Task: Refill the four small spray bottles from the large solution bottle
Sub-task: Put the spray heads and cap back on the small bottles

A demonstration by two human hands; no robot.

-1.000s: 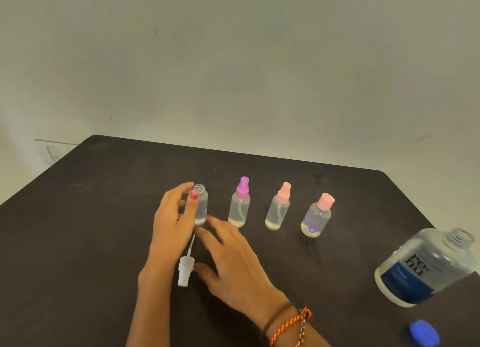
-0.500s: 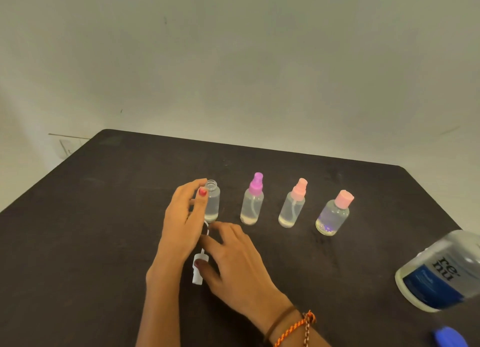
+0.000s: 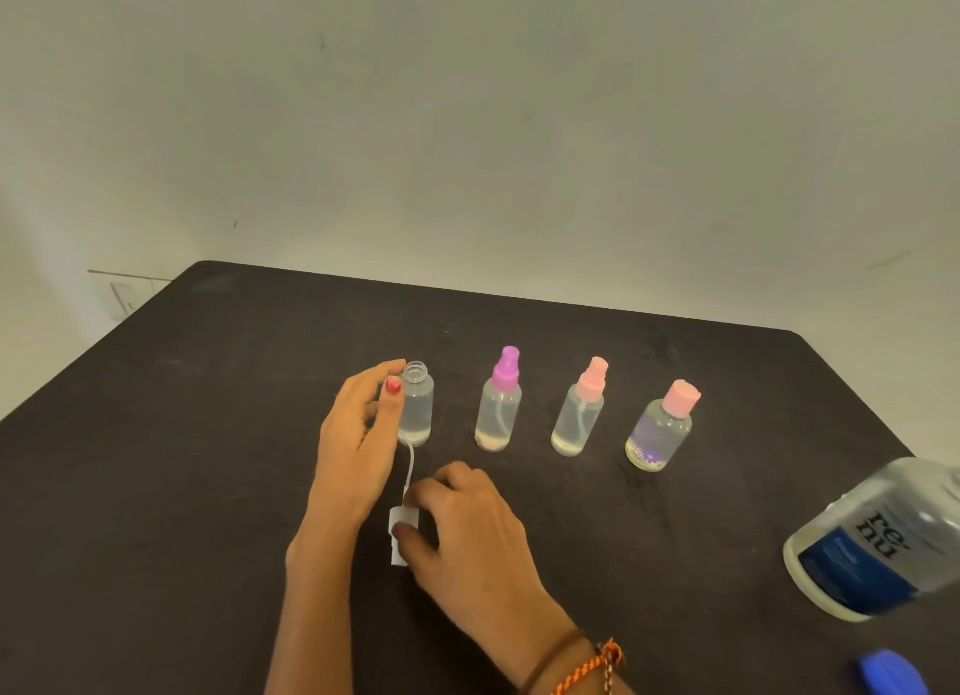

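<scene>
Four small clear bottles stand in a row on the dark table (image 3: 182,460). The leftmost small bottle (image 3: 417,408) is uncapped, and my left hand (image 3: 358,434) holds it from the left with thumb and fingers round its neck. Its white spray cap (image 3: 401,530), with a thin dip tube, lies on the table in front of it; my right hand (image 3: 467,528) pinches this cap. To the right stand the purple-capped bottle (image 3: 500,403), the pink spray bottle (image 3: 581,411) and the pink flip-cap bottle (image 3: 662,429). The large solution bottle (image 3: 878,538) stands uncapped at the right edge.
The blue cap (image 3: 891,673) of the large bottle lies at the table's bottom right corner. A pale wall rises behind the table's far edge. Bracelets circle my right wrist.
My right hand has curled its fingers and closed on the white spray cap, where earlier it lay flat beside it. My left hand keeps its hold on the open bottle. The camera shifted left.
</scene>
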